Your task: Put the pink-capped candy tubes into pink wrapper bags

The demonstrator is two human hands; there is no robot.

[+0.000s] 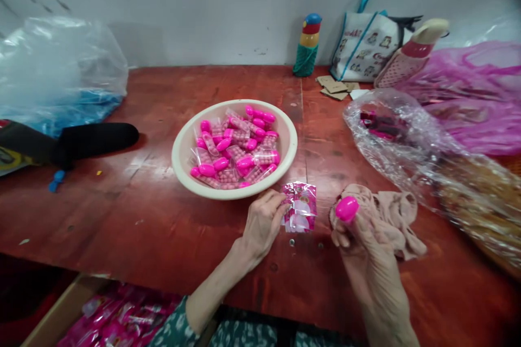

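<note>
My left hand (264, 223) pinches the left edge of a small shiny pink printed packet (300, 207) on the red table, just in front of the bowl. In my right hand (372, 260) is a bright pink egg-shaped capsule (347, 209), held up between thumb and fingers; the rest of what it belongs to is hidden by the hand. A beige crumpled cloth (401, 217) lies behind and beside that hand. The cream bowl (179, 171) holds many clear capsules with pink caps (234, 146) and pale pink beads inside.
At the lower left, a box (57, 312) holds pink packets (130, 317). Clear plastic (391, 152) and a pink bag (468, 97) crowd the right side. A colourful bottle (308, 46), a printed bag (362, 46) and a black-handled object (100, 138) also occupy the table.
</note>
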